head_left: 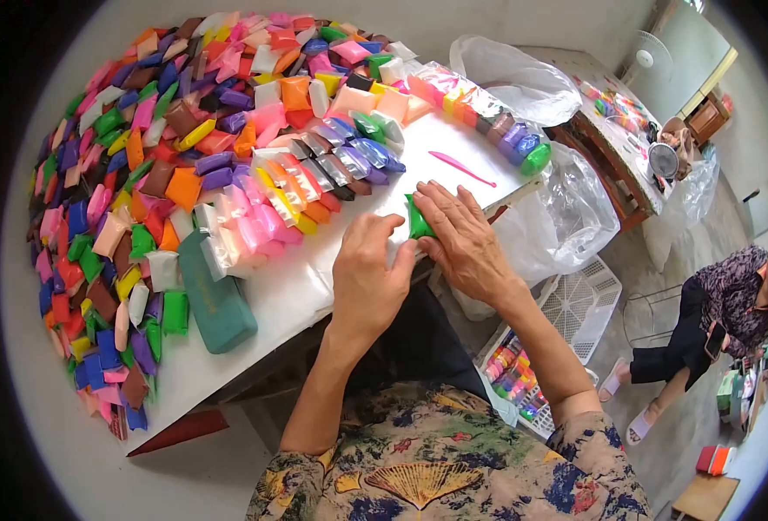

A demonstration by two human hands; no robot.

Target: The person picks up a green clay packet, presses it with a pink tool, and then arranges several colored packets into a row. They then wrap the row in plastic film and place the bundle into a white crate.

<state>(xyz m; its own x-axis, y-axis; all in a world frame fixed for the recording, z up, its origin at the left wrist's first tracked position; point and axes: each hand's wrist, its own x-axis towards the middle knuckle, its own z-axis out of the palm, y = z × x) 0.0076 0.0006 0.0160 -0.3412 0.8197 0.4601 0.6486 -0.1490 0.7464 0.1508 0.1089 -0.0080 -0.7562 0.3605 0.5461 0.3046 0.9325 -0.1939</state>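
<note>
A small glossy green packet (418,222) is under my right hand (464,239), near the front edge of the white table. The right fingers lie over it from above, with the thumb at its lower side, and they cover part of it. Close on its left is my left hand (371,265), fingers bent, index finger and thumb apart, the thumb tip near the right thumb. Beyond the hands lies a pink plastic tool (462,168). Rows of packets in clear wrap (349,161) lie to the upper left, and a strip of wrapped packets (480,113) runs along the back.
A large heap of coloured packets (141,200) covers the table's left side. In front of it lies a dark green case (216,291). Clear plastic bags (566,208) hang at the right edge. Below, a white crate (579,304) stands near more packets. A person (705,313) sits at right.
</note>
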